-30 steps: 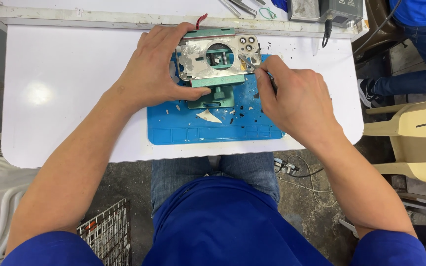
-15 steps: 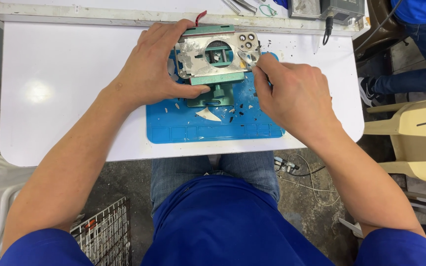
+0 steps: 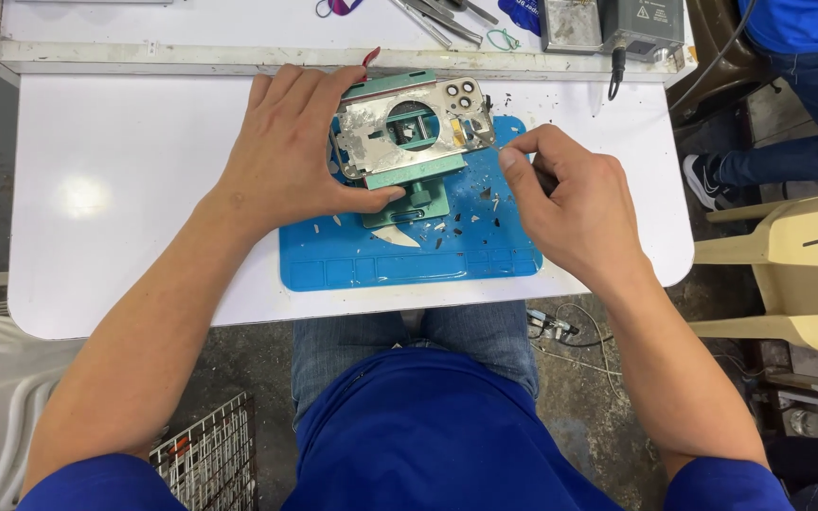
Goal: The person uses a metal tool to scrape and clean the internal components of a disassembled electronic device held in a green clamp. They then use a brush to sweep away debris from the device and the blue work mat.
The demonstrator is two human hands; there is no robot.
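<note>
A phone back housing (image 3: 400,132), silvery with camera holes at its right end, lies clamped in a green holder (image 3: 414,194) on a blue work mat (image 3: 409,255). My left hand (image 3: 291,151) grips the housing and holder from the left, thumb under its lower edge. My right hand (image 3: 570,194) pinches a thin dark tool (image 3: 499,144) whose tip touches the housing's right edge near the camera holes. Small dark and white fragments (image 3: 456,222) lie scattered on the mat below the holder.
The white table (image 3: 125,189) carries a raised back shelf with tweezers (image 3: 433,14), a loop of wire and a grey box (image 3: 646,24) with a cable. Another person's leg (image 3: 797,114) and a cream plastic chair (image 3: 797,274) are at the right. A wire basket (image 3: 205,459) sits lower left.
My right hand has shifted slightly up and left along the housing's right edge with the tool. My left hand keeps the same grip.
</note>
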